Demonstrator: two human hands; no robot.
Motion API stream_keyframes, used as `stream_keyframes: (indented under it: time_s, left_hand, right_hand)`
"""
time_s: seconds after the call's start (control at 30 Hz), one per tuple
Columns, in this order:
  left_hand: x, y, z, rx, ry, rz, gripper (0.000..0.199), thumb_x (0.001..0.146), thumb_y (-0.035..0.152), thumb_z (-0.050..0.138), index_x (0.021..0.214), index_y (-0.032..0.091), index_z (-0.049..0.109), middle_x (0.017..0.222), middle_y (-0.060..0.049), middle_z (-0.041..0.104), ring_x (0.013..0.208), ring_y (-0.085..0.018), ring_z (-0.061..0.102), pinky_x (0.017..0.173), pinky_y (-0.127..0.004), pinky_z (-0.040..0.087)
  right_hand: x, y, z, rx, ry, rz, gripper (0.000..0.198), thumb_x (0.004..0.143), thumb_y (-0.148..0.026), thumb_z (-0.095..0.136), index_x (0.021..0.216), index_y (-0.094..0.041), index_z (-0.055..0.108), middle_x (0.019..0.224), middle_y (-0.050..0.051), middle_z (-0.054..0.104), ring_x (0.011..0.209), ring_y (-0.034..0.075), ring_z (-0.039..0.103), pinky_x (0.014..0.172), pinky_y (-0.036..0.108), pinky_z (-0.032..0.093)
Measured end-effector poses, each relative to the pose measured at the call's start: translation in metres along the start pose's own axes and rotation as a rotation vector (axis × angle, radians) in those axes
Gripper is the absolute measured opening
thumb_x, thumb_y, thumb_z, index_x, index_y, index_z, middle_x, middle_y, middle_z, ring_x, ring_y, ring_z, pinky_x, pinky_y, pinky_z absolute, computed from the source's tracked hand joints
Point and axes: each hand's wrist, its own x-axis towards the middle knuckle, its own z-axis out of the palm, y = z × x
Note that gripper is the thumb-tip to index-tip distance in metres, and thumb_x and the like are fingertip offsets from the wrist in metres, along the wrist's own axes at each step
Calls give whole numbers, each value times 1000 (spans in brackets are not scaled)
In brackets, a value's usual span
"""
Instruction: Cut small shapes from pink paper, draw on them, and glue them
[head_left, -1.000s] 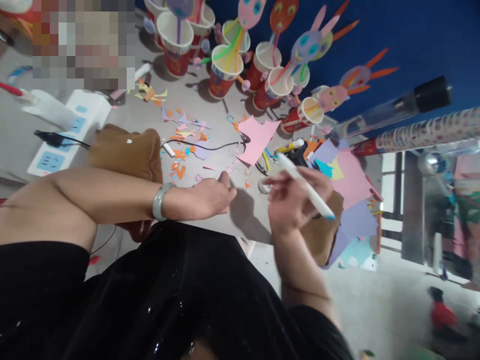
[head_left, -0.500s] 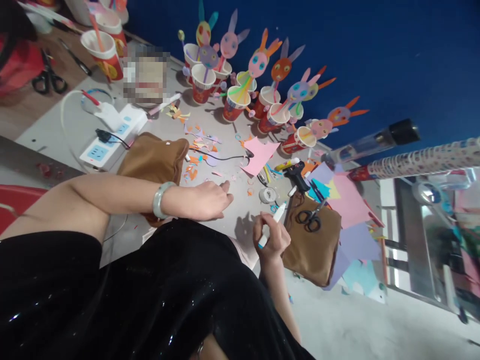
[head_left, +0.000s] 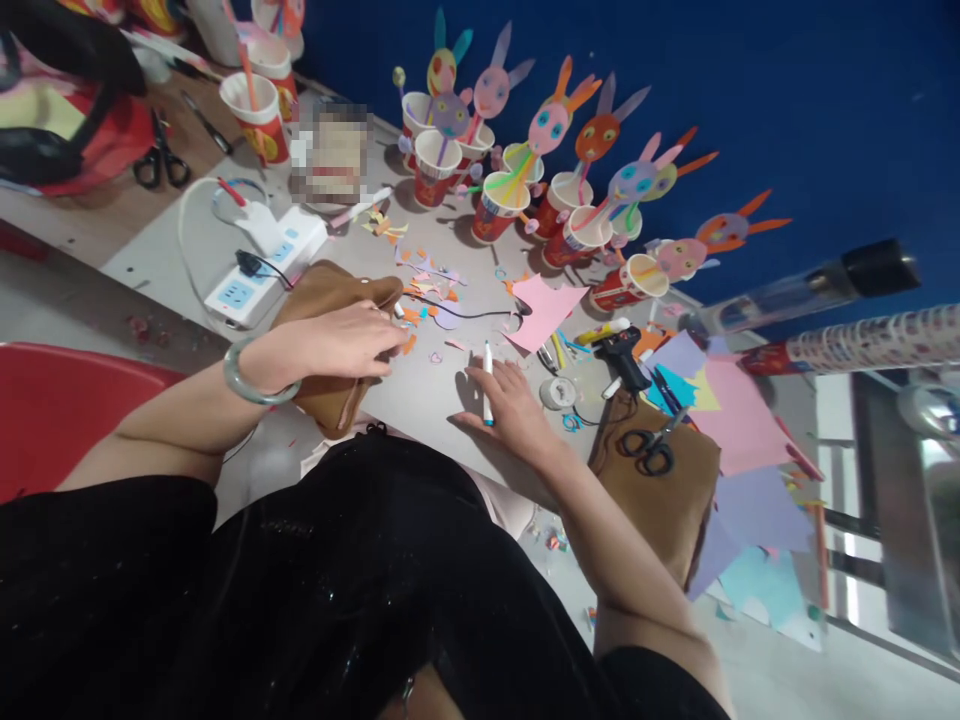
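Note:
My left hand (head_left: pixel 349 342), with a pale bangle (head_left: pixel 259 385) on the wrist, is over the edge of a brown cushion (head_left: pixel 319 285). Its fingers are loosely stretched, with nothing seen in them. A small white piece (head_left: pixel 399 312) lies beside its fingertips. In my right hand (head_left: pixel 514 405) a white marker (head_left: pixel 488 385) with a blue end stands across the fingers, above the thumb. That hand is low over the grey table (head_left: pixel 420 385). Just beyond it lie a pink paper sheet (head_left: pixel 546 310) and a round white-lidded pot (head_left: pixel 558 393).
Paper cups with rabbit-faced spoons (head_left: pixel 501 200) line the blue wall. A power strip (head_left: pixel 266 270) stands at left. At right are a black glue gun (head_left: pixel 626 358), scissors (head_left: pixel 649 450) on another brown cushion (head_left: pixel 645 510), coloured paper (head_left: pixel 742 410) and stacked cups (head_left: pixel 862 340). Paper scraps (head_left: pixel 431 285) litter the middle.
My left hand has drawn back left onto the cushion. My right hand has come forward and left with the marker, its fingers loosening from a curled grip. The view has shifted slightly.

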Motion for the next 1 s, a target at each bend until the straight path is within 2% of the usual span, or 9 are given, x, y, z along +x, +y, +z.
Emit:
stream_keyframes:
  time_s: [0.13, 0.2, 0.4, 0.57, 0.63, 0.73, 0.87, 1.0]
  left_hand:
    - [3, 0, -10, -7, -14, -91, 18, 89, 27, 52, 84, 19, 67, 75, -3, 69, 70, -16, 59, 73, -31, 36]
    - [7, 3, -19, -9, -51, -141, 19, 88, 27, 52, 85, 19, 68, 74, -3, 68, 67, -15, 57, 67, -30, 35]
    - [41, 7, -57, 121, -83, -237, 26, 86, 26, 54, 98, 15, 74, 87, -10, 71, 79, -21, 64, 68, -32, 38]
    - [86, 3, -80, 129, 21, -343, 38, 81, 12, 56, 113, 10, 76, 106, -18, 73, 101, -31, 66, 85, -39, 43]
    - [100, 1, -80, 123, 51, -386, 43, 78, 7, 57, 117, 9, 75, 110, -18, 73, 104, -31, 66, 87, -39, 43]
    - [112, -3, -71, 102, 0, -358, 40, 76, 10, 63, 113, 9, 76, 106, -16, 75, 100, -28, 67, 83, -36, 44]
    - [118, -7, -58, 57, -61, -254, 37, 75, 15, 64, 109, 12, 78, 99, -12, 76, 89, -23, 66, 74, -31, 41]
    - [124, -15, -51, 36, -93, -189, 42, 74, 22, 66, 114, 17, 76, 99, -8, 75, 93, -23, 66, 77, -30, 41]
  right_hand:
    - [5, 5, 2, 10, 19, 47, 65, 90, -58, 64, 138, -16, 53, 139, 25, 61, 133, 41, 56, 116, 69, 39]
    - [6, 4, 2, 13, 9, 66, 64, 92, -58, 62, 138, -16, 53, 138, 25, 61, 132, 40, 57, 116, 69, 39]
    - [19, -10, 6, 43, -16, 40, 63, 90, -58, 66, 137, -18, 53, 139, 23, 60, 137, 42, 52, 116, 68, 39]
    - [38, -20, 7, 230, 51, -43, 59, 93, -47, 65, 144, -26, 44, 148, 20, 54, 138, 37, 51, 112, 61, 47]
    - [37, -18, 3, 247, 125, -33, 56, 95, -42, 64, 144, -25, 44, 146, 20, 56, 137, 36, 52, 110, 59, 48]
    - [27, -11, -3, 232, 188, 3, 48, 96, -37, 61, 141, -24, 47, 139, 20, 61, 126, 35, 59, 102, 58, 53]
    - [11, -9, -5, 193, 135, -67, 37, 99, -34, 58, 133, -21, 52, 122, 17, 69, 113, 31, 65, 95, 52, 56]
    - [8, -19, -2, 94, 61, -153, 36, 99, -40, 57, 128, -17, 56, 124, 19, 68, 123, 33, 59, 103, 54, 52]
